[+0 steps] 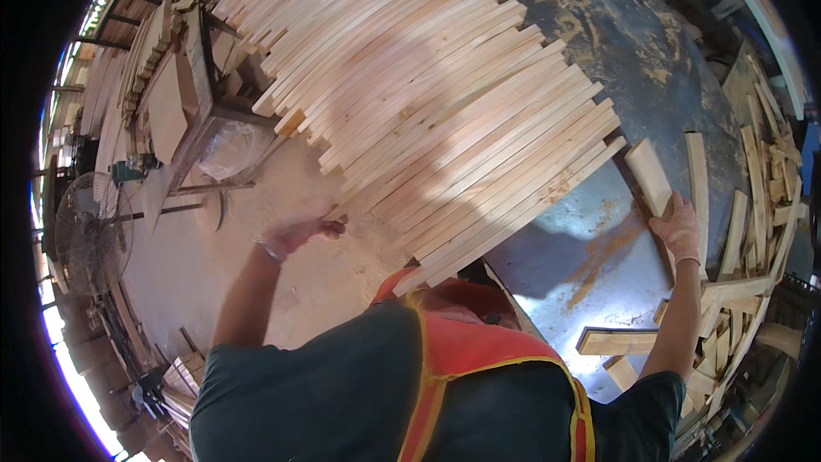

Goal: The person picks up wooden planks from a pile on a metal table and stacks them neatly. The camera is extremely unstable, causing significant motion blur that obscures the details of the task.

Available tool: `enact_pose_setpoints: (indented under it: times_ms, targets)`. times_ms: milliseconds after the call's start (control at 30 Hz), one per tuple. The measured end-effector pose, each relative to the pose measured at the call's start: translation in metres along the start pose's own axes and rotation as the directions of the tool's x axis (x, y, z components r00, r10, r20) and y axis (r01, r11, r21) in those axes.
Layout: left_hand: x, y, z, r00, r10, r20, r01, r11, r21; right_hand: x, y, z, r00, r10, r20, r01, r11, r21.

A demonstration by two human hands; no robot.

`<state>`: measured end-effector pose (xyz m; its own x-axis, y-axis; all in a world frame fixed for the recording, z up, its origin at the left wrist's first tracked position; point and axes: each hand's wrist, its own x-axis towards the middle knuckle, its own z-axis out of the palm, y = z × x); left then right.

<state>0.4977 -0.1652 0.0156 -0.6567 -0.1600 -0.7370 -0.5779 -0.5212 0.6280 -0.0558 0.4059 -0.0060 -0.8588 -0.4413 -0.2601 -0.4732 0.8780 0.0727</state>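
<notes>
Sorting pale wood on the dark metal desk [599,43]

At right of frame our right hand [678,229] grips a short pale wooden block [648,175]; our blurred left hand [295,233], centre-left, looks clenched beside the long pale wooden slats [445,111].

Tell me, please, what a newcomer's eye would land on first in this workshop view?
First, the big fan of pale wooden slats spread across the upper middle, lying over a dark metal table dusted with sawdust. Next, the right hand, gloved, grips a short wooden block at the table's right side, beside a heap of offcuts. The left hand is blurred over the sandy floor.
</notes>
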Motion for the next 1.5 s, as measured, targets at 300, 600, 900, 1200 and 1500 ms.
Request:
enact_pose_setpoints:
  times_ms: [300,600,900,1200,1500]
  targets:
    - [-0.017,0.129,0.105,0.98,-0.015,0.197,-0.082,0.876,0.475,-0.068,-0.071,0.052,0.882,0.237,0.407,-0.428,0.04,0.903]
    - [-0.047,0.074,0.123,0.861,0.47,0.193,-0.405,0.404,0.82,-0.155,-0.285,0.011,0.944,-0.083,0.32,-0.299,0.204,0.932]
    - [0.004,0.004,0.22,0.864,0.253,0.435,-0.448,-0.006,0.894,-0.217,-0.335,0.032,0.893,-0.119,0.435,-0.43,-0.512,0.743]
    - [0.04,0.019,0.088,0.523,0.8,-0.294,-0.003,0.347,0.938,-0.044,0.069,-0.078,0.75,0.652,-0.112,0.403,-0.316,0.859]
    - [0.077,0.027,-0.026,0.38,0.345,-0.858,0.033,0.922,0.385,-0.012,0.062,0.076,0.992,0.127,-0.026,-0.128,0.991,-0.025]
